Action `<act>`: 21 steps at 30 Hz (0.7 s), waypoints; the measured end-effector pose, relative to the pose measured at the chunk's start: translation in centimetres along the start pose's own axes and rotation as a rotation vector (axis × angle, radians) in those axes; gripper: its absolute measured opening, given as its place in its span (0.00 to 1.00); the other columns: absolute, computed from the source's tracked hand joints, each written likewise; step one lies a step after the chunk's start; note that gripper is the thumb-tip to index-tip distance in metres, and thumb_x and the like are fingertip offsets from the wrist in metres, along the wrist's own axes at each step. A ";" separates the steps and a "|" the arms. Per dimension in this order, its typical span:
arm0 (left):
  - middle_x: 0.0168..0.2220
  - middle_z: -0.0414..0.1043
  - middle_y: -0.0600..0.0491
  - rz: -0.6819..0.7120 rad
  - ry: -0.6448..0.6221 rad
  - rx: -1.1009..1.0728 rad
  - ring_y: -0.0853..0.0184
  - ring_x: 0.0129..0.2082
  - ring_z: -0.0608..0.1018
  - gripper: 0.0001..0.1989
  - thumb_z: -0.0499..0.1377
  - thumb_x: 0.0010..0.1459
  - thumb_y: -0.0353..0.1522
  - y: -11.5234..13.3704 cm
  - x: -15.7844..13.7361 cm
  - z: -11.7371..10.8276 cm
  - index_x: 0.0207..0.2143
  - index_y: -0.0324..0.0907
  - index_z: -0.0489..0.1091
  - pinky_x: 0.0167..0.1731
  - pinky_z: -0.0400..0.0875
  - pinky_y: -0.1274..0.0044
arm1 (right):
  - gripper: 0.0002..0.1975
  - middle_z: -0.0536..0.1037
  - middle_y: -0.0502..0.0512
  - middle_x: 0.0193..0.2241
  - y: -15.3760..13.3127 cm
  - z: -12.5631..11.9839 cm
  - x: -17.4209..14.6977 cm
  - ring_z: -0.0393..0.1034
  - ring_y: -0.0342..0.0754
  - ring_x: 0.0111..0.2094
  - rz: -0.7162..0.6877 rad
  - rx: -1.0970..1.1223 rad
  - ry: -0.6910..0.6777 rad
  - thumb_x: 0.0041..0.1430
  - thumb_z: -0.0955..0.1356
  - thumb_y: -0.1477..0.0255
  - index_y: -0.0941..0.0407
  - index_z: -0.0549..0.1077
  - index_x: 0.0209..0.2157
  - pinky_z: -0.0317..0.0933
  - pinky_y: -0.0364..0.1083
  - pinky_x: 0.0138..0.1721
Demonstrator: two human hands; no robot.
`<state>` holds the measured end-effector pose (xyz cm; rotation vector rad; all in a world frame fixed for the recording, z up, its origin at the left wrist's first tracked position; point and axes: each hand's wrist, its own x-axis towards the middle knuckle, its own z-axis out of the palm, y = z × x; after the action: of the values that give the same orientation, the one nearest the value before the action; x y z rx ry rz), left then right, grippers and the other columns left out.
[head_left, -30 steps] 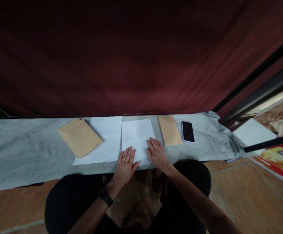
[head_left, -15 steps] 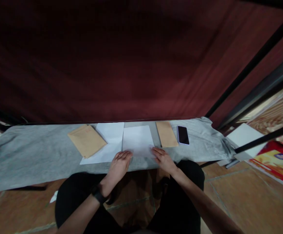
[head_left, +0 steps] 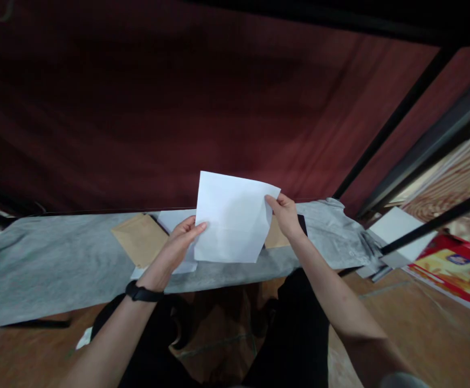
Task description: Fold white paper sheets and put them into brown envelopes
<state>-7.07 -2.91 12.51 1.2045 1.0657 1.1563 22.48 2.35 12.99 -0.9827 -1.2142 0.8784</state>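
A white sheet of paper [head_left: 233,218] is held up in the air above the grey cloth [head_left: 53,264]. My left hand [head_left: 180,240] pinches its left edge and my right hand [head_left: 285,213] grips its upper right corner. Under the sheet lie another white sheet [head_left: 174,222] and a tan envelope [head_left: 138,237] to its left. A second tan envelope [head_left: 274,237] and a dark phone [head_left: 302,218] are mostly hidden behind the raised sheet and my right hand.
A dark red curtain [head_left: 138,108] hangs behind the cloth. Black metal bars [head_left: 400,113] slant at the right. A white board [head_left: 396,229] and a red and yellow printed box [head_left: 457,267] lie on the tiled floor [head_left: 400,318] at the right.
Both hands have lifted the white sheet off the cloth and hold it upright; before, they lay flat on it near its front edge. The view has tilted up.
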 end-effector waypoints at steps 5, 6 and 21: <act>0.34 0.82 0.47 -0.210 0.041 -0.025 0.59 0.32 0.81 0.27 0.72 0.44 0.46 -6.0 -0.7 -0.2 0.41 0.36 0.78 0.35 0.75 0.71 | 0.21 0.82 0.54 0.34 4.3 0.8 3.0 0.74 0.48 0.34 0.011 -0.194 0.013 0.61 0.66 0.57 0.60 0.78 0.43 0.69 0.47 0.38; 0.33 0.82 0.47 -0.231 0.056 -0.026 0.59 0.31 0.81 0.27 0.72 0.43 0.46 -7.1 -0.6 -0.2 0.40 0.36 0.78 0.34 0.75 0.71 | 0.21 0.82 0.55 0.36 5.3 0.9 3.3 0.74 0.49 0.36 -0.001 -0.282 0.007 0.63 0.64 0.59 0.60 0.77 0.46 0.70 0.47 0.40; 0.30 0.79 0.50 -0.252 0.343 0.522 0.57 0.35 0.81 0.16 0.62 0.53 0.38 -16.8 3.1 0.6 0.42 0.39 0.75 0.36 0.75 0.70 | 0.24 0.58 0.59 0.70 17.0 2.6 -13.1 0.53 0.55 0.70 -0.299 -1.176 -0.627 0.71 0.63 0.67 0.52 0.63 0.66 0.51 0.59 0.68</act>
<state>-4.81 -0.04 -4.16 1.2368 1.8073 0.9307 17.53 -3.75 -7.16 -1.3997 -2.4645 0.1359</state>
